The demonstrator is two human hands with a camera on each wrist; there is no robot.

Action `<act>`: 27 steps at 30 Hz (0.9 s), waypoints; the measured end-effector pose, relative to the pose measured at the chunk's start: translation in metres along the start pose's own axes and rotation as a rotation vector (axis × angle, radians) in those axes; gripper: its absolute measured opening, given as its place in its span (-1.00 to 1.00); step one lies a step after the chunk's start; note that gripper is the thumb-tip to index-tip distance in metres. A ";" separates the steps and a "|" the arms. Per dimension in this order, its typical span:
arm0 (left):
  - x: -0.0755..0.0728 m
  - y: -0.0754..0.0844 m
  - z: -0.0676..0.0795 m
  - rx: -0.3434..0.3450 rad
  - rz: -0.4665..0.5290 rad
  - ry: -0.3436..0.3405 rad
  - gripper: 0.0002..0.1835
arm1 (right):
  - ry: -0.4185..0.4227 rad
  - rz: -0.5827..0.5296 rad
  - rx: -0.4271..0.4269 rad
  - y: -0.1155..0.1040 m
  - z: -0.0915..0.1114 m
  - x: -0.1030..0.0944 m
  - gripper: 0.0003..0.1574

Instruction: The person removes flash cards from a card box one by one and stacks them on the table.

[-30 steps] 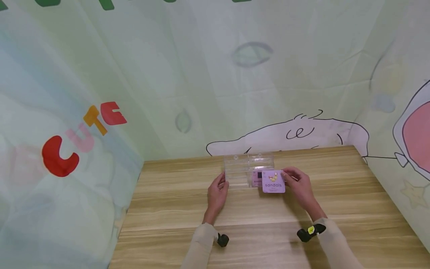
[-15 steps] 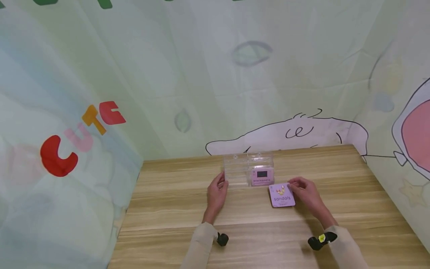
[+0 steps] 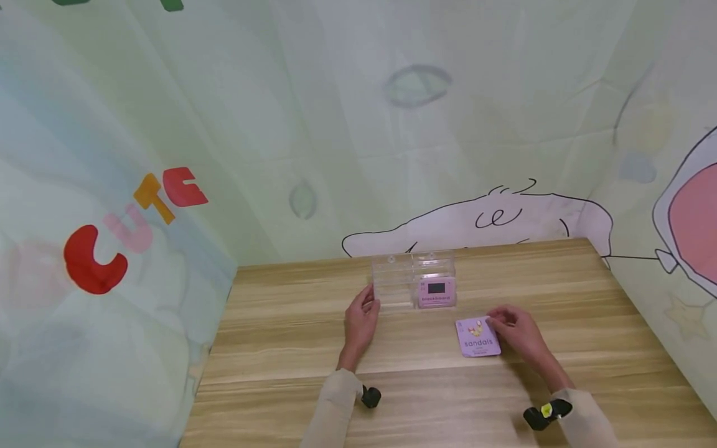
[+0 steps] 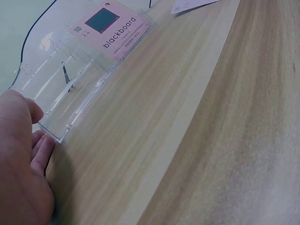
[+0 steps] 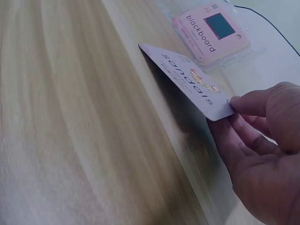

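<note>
My right hand [image 3: 520, 334] pinches the right edge of a purple "sandals" flashcard [image 3: 478, 336] between thumb and fingers. In the right wrist view the sandals card [image 5: 187, 84] is tilted, its far edge lifted above the wood. A clear plastic display rack [image 3: 393, 278] stands near the table's back edge. My left hand [image 3: 360, 320] grips its left side, thumb in front and fingers behind the corner in the left wrist view. A pink "blackboard" flashcard [image 3: 437, 292] leans in the rack's lower right pocket.
A wood-grain table [image 3: 269, 348] lies under everything. Behind it hangs a printed cloth backdrop [image 3: 336, 124] that meets the back edge, and it also covers the left and right sides.
My right hand has drawn the sandals card away from the rack, toward me and to the right, uncovering the blackboard card. The left hand has kept its place at the rack.
</note>
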State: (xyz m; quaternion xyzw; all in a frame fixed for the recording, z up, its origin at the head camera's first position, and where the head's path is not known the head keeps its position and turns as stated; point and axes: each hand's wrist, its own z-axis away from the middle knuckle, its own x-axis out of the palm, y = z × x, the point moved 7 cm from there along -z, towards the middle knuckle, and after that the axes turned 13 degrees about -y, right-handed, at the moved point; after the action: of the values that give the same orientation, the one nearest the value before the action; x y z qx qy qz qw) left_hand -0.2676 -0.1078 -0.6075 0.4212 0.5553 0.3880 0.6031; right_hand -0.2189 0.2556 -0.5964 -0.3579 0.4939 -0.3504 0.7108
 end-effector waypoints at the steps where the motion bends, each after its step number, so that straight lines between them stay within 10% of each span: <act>1: 0.000 0.000 0.000 0.002 0.001 0.001 -0.49 | 0.005 0.019 0.000 0.000 0.000 0.000 -0.73; 27: -0.001 0.002 0.002 0.031 0.024 0.004 -0.50 | 0.011 0.189 0.020 -0.010 0.001 0.000 -0.80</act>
State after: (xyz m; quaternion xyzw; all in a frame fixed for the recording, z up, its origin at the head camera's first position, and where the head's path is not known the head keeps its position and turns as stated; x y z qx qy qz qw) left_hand -0.2659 -0.1080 -0.6058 0.4364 0.5574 0.3874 0.5905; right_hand -0.2194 0.2506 -0.5873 -0.3007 0.5256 -0.2888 0.7416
